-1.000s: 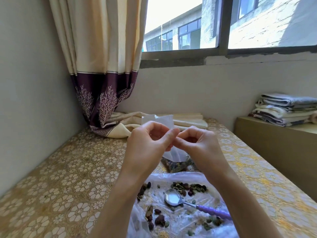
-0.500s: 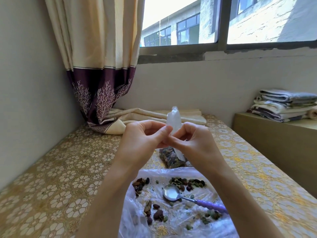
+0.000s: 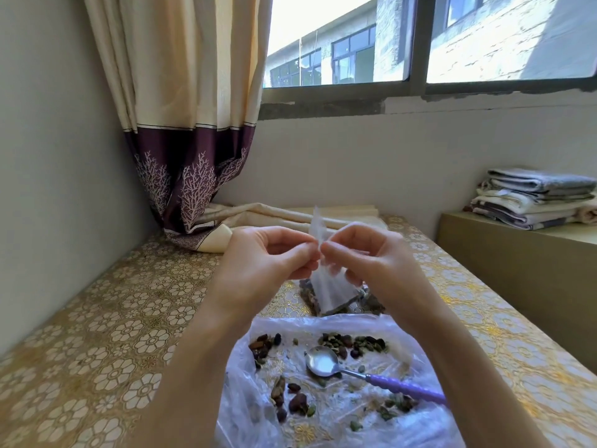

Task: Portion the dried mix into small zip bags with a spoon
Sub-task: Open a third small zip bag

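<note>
Fingertips of both hands meet on the mouth of a small zip bag (image 3: 326,287), held up at chest height above the surface (image 3: 106,321). The left hand (image 3: 258,270) pinches one side of the top edge, the right hand (image 3: 371,263) the other — each grip is clamped on the thin plastic, thumb against forefinger. The bag hangs edge-on from that pinch, its lower corner drooping toward the surface and looking empty, so my judgement is that the fingers are working the zip lips apart before any filling.

Below the wrists lies a crumpled clear plastic sheet (image 3: 400,324), spread flat, probably to keep the loose pieces from scattering over the patterned cover. The dried mix (image 3: 353,342) sits on it in thin scattered clusters, dark brown and green. The spoon (image 3: 323,362) rests bowl-up among them, its purple handle pointing toward the right forearm — within easy reach, untouched.

Just beyond the hanging bag, a filled bag (image 3: 371,302) of the same mix lies on the surface, partly hidden. Farther back are a curtain (image 3: 187,130), folded cloth (image 3: 277,218) and, off to the right, stacked towels (image 3: 533,198) on a ledge. Nothing blocks the spoon.
</note>
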The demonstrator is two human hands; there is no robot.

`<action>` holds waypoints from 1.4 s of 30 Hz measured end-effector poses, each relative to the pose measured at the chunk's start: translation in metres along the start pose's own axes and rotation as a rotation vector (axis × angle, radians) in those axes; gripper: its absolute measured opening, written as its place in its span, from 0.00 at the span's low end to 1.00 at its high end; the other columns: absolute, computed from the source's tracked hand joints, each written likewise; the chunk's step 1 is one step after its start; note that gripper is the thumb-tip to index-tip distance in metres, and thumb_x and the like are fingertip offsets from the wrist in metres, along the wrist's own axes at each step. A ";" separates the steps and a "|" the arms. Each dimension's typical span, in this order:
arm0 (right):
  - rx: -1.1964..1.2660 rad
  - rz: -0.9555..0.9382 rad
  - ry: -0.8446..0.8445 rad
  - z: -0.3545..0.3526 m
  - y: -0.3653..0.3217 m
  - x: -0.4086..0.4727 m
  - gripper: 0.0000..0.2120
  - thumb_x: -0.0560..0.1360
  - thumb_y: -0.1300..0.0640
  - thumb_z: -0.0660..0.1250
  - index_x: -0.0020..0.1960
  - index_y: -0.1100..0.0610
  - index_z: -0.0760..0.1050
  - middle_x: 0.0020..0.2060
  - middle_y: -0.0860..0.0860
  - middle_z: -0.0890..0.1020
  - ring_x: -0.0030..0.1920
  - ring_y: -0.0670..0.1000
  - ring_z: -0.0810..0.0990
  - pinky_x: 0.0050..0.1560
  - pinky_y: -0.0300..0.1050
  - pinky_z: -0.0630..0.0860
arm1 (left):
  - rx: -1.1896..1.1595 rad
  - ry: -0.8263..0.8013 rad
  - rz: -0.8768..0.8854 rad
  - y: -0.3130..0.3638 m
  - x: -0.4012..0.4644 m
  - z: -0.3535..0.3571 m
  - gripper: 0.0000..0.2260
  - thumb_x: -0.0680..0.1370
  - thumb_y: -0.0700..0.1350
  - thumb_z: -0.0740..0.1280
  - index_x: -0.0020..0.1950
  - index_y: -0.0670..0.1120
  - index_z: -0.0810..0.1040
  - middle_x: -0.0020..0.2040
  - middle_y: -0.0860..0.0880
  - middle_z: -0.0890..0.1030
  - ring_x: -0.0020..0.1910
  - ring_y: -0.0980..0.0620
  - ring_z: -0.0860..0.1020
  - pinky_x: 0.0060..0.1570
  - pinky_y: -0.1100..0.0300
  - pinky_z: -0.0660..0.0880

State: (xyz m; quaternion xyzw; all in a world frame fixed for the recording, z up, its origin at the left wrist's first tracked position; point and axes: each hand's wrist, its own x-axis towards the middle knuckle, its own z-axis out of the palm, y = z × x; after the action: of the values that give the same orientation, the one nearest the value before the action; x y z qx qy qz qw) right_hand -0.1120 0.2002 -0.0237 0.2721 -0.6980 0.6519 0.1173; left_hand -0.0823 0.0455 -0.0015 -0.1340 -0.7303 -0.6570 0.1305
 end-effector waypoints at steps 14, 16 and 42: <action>-0.071 -0.010 0.100 0.007 -0.004 -0.002 0.04 0.71 0.60 0.72 0.37 0.59 0.80 0.28 0.51 0.81 0.27 0.44 0.78 0.28 0.34 0.73 | -0.091 0.027 -0.024 -0.001 0.000 0.008 0.05 0.74 0.36 0.67 0.46 0.42 0.82 0.39 0.44 0.84 0.40 0.49 0.84 0.39 0.64 0.79; -0.156 -0.027 0.115 0.008 -0.003 0.000 0.04 0.71 0.59 0.72 0.38 0.57 0.80 0.28 0.49 0.81 0.28 0.42 0.77 0.30 0.33 0.72 | -0.055 0.038 -0.008 -0.002 0.000 0.007 0.05 0.74 0.36 0.67 0.45 0.43 0.82 0.38 0.44 0.84 0.39 0.49 0.84 0.39 0.64 0.79; -0.592 -0.182 0.490 0.011 0.008 -0.001 0.06 0.75 0.62 0.67 0.48 0.60 0.83 0.32 0.44 0.79 0.30 0.37 0.74 0.35 0.24 0.69 | 0.789 0.152 0.180 0.000 -0.007 0.014 0.06 0.73 0.47 0.64 0.36 0.50 0.74 0.34 0.56 0.76 0.35 0.59 0.76 0.36 0.66 0.74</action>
State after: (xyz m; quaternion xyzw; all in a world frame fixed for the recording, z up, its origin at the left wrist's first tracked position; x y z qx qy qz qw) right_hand -0.1138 0.1898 -0.0324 0.1233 -0.7801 0.4553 0.4111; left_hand -0.0755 0.0591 -0.0051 -0.0880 -0.9000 -0.3204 0.2823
